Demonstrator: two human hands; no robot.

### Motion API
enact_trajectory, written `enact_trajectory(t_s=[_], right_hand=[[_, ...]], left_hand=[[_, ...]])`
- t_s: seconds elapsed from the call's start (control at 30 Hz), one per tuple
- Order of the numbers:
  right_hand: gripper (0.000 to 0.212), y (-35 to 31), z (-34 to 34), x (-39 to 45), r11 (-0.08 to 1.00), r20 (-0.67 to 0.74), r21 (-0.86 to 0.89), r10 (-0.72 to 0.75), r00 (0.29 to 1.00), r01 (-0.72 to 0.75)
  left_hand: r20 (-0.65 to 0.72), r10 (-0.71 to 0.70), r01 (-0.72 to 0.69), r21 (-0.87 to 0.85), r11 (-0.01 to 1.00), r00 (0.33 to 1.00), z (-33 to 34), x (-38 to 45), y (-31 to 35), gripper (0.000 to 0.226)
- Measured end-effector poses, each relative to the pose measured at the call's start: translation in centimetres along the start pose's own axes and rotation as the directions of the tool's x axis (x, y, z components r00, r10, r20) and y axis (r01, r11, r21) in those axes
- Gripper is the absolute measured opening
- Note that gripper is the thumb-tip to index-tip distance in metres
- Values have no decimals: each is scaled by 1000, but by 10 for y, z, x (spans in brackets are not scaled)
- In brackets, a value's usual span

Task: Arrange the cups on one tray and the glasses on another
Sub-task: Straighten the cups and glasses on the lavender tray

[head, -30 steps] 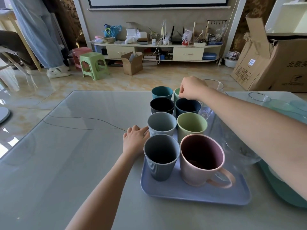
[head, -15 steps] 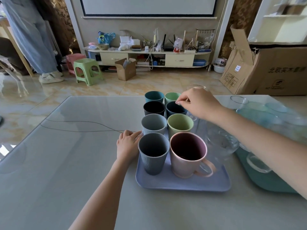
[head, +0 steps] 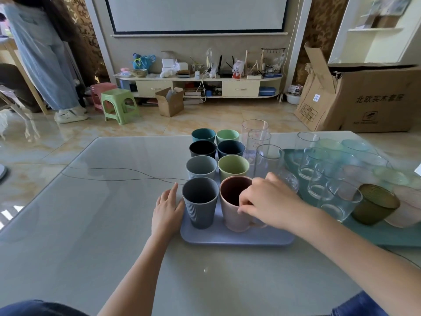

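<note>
Cups stood in two columns of four on the blue tray [head: 237, 238], which lay on the table [head: 91, 224] in front of me. Far row: a teal cup [head: 203, 135] and a light green cup [head: 227, 136]. Second row: a black cup [head: 202, 149] and a navy cup [head: 230, 149]. Third row: a pale grey cup [head: 201, 167] and an olive-green cup [head: 233, 165]. Near row: a ribbed dark grey cup [head: 200, 201] and a pink mug [head: 230, 206] with its handle turned to the right.

My left hand [head: 167, 209] lay flat on the table, fingers relaxed and extended, against the left edge of the tray just beside the ribbed cup; it held nothing. My right hand [head: 271, 201] was over the pink mug, fingers [head: 245, 206] curled at its right rim; whether they actually gripped the rim I could not tell.

Three tall clear glasses [head: 262, 151] stood on the table just right of the cups. Further right, a teal tray [head: 387, 236] carried short clear tumblers [head: 319, 169], a green glass bowl [head: 373, 204] and several pale tinted glasses [head: 355, 147].
</note>
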State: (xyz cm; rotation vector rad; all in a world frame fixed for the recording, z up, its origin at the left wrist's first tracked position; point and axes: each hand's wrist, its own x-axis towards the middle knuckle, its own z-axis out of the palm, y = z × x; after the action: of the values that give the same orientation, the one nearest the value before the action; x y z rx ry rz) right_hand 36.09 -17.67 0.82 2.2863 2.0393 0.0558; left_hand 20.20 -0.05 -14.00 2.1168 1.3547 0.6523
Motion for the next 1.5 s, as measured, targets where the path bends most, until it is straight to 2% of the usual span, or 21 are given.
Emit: enact_trajectory(t_s=[0.2,0.4,0.5,0.6,0.67,0.93,1.03,1.27,1.37,1.5], right_hand=[[28,2,-1,2,999,22,32,-25,999,25],[21,13,3,11,973,40,228,5,999,-14],[17,15,0,17,958,-19,285,21,1000,-15],[20,15,1,32,984,-198,172,70,978,-36],[21,18,6,44,996,-256,68,79,963,-64],[18,20,18,62,992,-257,3,119,959,-123],[16,20,21,66,990,-220,-26,133,966,-142],[14,19,26,69,989,-236,-19,135,962,-144],[23,22,14,67,988,-199,86,143,970,-128],[21,37,-10,91,971,-259,200,182,948,-132]], left_hand=[[-8,3,-3,23,1000,1000,2,1,-2,53],[-3,4,-3,50,999,1000,3,4,-3,49],[-3,5,-5,58,998,1000,3,4,-2,47],[-3,14,-14,67,998,1000,2,3,-1,46],[-3,18,-18,69,997,1000,2,2,0,45],[2,26,-26,90,996,1000,2,3,1,45],[20,23,-25,87,996,1000,1,1,2,58],[24,22,-24,102,995,999,0,1,3,61],[26,21,-23,94,995,999,0,0,4,61],[23,17,-19,85,996,1000,0,1,3,62]])
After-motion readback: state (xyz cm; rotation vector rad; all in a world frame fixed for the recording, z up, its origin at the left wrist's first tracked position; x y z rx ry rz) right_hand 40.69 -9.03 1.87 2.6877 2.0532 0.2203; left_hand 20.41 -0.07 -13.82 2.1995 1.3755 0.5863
